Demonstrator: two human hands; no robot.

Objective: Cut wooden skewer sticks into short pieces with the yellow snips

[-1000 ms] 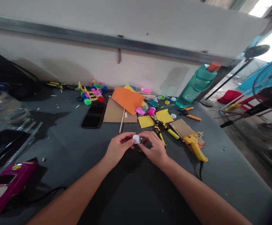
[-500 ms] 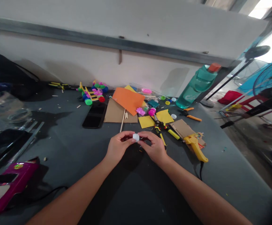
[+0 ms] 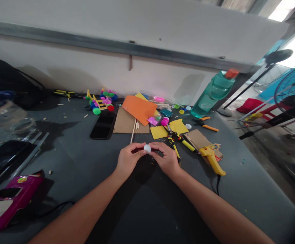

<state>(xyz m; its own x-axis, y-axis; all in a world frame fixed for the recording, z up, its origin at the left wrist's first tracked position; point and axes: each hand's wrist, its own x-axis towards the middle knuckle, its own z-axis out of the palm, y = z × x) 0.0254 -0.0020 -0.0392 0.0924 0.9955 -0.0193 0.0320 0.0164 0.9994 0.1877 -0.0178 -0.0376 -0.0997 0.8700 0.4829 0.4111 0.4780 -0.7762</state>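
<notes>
Between my two hands, above the dark table, is a small round white bottle cap (image 3: 147,148). My left hand (image 3: 127,158) pinches its left edge between thumb and fingers. On the opposite edge, the thumb and fingertips of my right hand (image 3: 167,159) grip the same cap. Just beyond my left hand lies a thin wooden stick (image 3: 133,131), partly on a piece of brown cardboard (image 3: 119,123). Yellow-and-black pliers (image 3: 174,144) lie close to my right hand.
A yellow glue gun (image 3: 212,159) rests on cardboard at right. Behind it are orange-handled pliers (image 3: 208,127) and a teal bottle (image 3: 210,96). A black phone (image 3: 103,125), orange paper (image 3: 140,107) and colourful small models (image 3: 101,101) lie farther back. A magenta device (image 3: 17,195) stands at left.
The white cap has turned slightly between my fingertips and shows a rounder face. Both hands keep nearly the same place and grip.
</notes>
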